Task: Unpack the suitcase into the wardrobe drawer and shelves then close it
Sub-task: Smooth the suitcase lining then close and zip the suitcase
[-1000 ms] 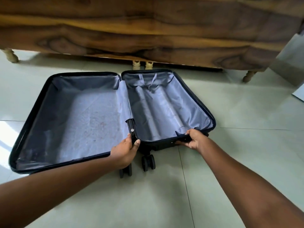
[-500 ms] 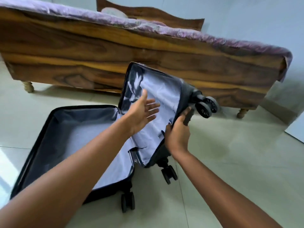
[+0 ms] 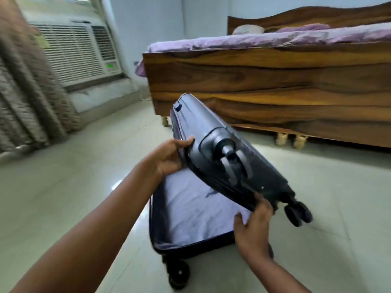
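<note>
One dark suitcase (image 3: 211, 161) sits on the pale tiled floor (image 3: 63, 197) right in front of the person, and it is partway folded: two shell halves, the lower one lying flat with its light grey lining (image 3: 196, 210) showing and nothing visible in the part that can be seen, the upper one tilted over it at a slant with its dark outer face toward the camera. Two hands on the job. The left hand (image 3: 171, 155) grips the edge of the raised half near its upper corner, fingers curled over the rim. The right hand (image 3: 252, 227) is down at the near corner, thumb on the inner side and fingers wrapped around the lower edge of that same raised shell, holding it. Wheels, counted: one twin caster (image 3: 232, 163) in the middle of the raised shell's end face, one more (image 3: 298, 212) hanging at its lower right corner, and one (image 3: 177, 271) under the flat half at the bottom, blurred; three in view, any fourth is hidden. One small dark fitting (image 3: 177, 107) shows near the top of the raised shell. Behind the case stands one wooden bed (image 3: 275, 92) with a purple sheet (image 3: 254, 39) and one pillow (image 3: 247, 30) by the headboard; three pale bed feet are visible, one (image 3: 164, 121) at the left corner and a pair (image 3: 291, 140) farther right. At left, one window air conditioner (image 3: 78, 49) in the wall, with one patterned curtain (image 3: 27, 98) hanging beside it, heavily blurred.
</note>
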